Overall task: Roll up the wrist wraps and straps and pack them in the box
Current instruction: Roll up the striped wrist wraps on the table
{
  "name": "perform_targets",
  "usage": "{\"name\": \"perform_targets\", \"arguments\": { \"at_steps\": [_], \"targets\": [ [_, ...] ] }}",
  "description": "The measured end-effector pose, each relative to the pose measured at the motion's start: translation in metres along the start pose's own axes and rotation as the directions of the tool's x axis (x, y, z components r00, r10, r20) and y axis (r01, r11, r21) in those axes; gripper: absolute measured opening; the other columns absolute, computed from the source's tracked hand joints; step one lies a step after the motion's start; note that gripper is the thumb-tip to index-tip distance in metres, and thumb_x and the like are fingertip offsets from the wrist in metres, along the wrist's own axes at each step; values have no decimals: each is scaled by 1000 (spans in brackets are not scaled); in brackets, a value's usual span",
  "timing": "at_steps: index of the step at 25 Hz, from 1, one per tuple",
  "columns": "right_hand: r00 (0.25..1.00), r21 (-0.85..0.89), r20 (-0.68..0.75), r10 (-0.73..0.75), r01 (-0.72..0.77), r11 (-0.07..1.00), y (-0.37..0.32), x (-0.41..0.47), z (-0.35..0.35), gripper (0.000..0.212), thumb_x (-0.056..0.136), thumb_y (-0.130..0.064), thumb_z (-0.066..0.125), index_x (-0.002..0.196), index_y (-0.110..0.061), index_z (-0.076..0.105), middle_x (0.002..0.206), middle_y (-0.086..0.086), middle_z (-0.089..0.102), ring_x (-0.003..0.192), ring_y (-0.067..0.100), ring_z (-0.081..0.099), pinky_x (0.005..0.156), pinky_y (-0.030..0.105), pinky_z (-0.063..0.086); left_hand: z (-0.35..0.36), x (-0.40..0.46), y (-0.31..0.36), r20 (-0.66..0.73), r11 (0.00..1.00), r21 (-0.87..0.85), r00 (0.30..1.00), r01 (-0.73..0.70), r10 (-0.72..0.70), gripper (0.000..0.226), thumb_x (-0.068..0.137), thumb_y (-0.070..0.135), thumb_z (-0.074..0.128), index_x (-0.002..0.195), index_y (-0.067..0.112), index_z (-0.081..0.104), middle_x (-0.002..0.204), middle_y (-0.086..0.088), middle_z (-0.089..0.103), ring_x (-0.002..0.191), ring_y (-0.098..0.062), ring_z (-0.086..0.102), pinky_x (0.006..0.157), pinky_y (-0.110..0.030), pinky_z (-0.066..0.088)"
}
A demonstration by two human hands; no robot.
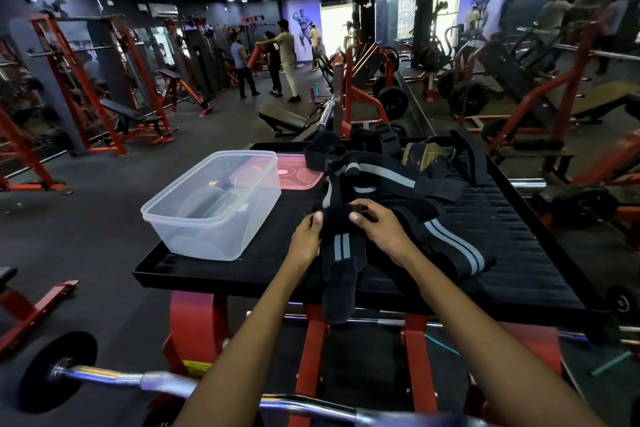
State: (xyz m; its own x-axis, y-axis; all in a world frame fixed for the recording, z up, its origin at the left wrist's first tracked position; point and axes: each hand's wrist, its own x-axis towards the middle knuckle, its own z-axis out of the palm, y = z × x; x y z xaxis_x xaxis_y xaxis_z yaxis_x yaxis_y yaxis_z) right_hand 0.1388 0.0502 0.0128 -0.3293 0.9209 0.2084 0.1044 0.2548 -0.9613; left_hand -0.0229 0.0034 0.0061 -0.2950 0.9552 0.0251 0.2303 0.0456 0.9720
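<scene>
Rolling a wrist wrap (337, 246) on the black surface (519, 236), both hands at work.

Surface carries the clear box (211, 208), seemingly empty, close at left for packing; pink lid (298, 172) behind it; unrolled straps (398, 177) heaped beyond. Left hand (306, 237) and right hand (379, 230) pinch the wrap's upper end, fingers curled round it, probably starting the roll; its tail hangs over the near edge.

Black grey-striped wrist wraps (381, 215) heaped unrolled on platform, clear empty box (214, 204) left, upright
</scene>
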Motion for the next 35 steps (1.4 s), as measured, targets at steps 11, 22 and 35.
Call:
{"name": "perform_targets", "arguments": {
  "at_steps": [11,22,35],
  "targets": [
    [1000,38,11,-10,10,999,-4,-1,1,23,89,-22,63,112,-19,64,97,-10,62,91,5,57,78,19,43,-1,-1,0,29,995,-81,998,64,-62,36,99,40,37,124,19,53,106,-6,61,92,-22,57,80,-40,48],
    [999,118,33,-34,30,993,-14,-7,2,24,88,-13,63,112,-11,64,102,-10,61,90,-2,56,75,12,43,0,-2,3,16,980,-184,997,83,-81,30,102,23,31,121,11,51,87,-1,55,51,3,51,44,-13,40],
    [940,-301,284,-187,273,914,-12,-10,4,57,81,12,52,130,-16,53,152,2,24,138,10,23,109,26,30,-8,4,4,-91,817,-571,983,79,-159,24,99,13,40,119,5,51,114,-18,56,99,-27,57,65,-33,57]
  ]
}}
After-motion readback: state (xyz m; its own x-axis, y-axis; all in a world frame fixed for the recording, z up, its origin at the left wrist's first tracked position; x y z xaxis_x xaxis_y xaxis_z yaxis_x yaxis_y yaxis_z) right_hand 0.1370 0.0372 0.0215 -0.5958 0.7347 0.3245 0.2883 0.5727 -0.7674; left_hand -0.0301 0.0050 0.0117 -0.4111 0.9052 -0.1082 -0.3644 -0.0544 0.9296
